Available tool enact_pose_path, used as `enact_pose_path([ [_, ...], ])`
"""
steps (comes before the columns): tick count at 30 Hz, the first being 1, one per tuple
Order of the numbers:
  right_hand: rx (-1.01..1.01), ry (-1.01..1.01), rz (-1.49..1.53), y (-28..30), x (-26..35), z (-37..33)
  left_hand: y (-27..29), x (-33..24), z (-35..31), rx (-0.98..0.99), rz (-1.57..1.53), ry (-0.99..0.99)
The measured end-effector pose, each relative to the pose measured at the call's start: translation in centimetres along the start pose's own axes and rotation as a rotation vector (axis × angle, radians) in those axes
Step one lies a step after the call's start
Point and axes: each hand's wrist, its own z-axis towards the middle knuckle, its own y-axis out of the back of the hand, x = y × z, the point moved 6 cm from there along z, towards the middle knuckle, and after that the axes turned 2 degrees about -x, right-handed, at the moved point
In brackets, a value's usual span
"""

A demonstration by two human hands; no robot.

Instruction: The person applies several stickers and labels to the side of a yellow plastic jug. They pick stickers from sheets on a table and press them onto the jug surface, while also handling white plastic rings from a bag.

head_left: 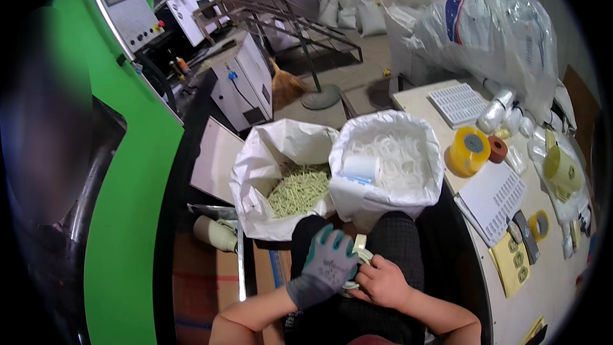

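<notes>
A pale green moulded plastic part [363, 254] with curved, ring-like edges is held between both hands above my lap. My left hand [329, 260] wears a grey glove with teal fingertips, and its fingers curl over the part's left side. On the other side, my bare right hand [383, 281] grips it between thumb and bent fingers. Much of the part is hidden by the hands. Just beyond my knees stands a white sack [255, 211] with many thin pale green plastic sticks [299, 191]. Beside it, a white-lined container [383, 199] holds translucent rings [405, 156] and a white cylindrical object [361, 168].
A worktable [469, 217] at right carries a yellow tape roll [470, 151], printed sheets [491, 201] and wrapped parts [497, 110]. At left stands a green machine [131, 217]. A pale bottle [215, 234] lies near my left knee. A large plastic bag [491, 32] bulges behind the table.
</notes>
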Motion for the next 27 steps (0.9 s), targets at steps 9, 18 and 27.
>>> enact_pose_path([
  [9, 0.055, 0.006, 0.104, -0.6, -0.7, 1.4, -1.3, 1.3, 1.6, 0.061, -0.101, -0.185],
  [18, -0.282, -0.241, 0.422, 1.6, -2.2, -2.0, -6.1, 10.3, 2.9, -0.207, -0.835, 0.241],
  [27, -0.536, -0.979, 1.014, -3.5, -8.9, -4.0, -16.5, 19.2, 4.8, 0.440, -1.447, 0.634],
])
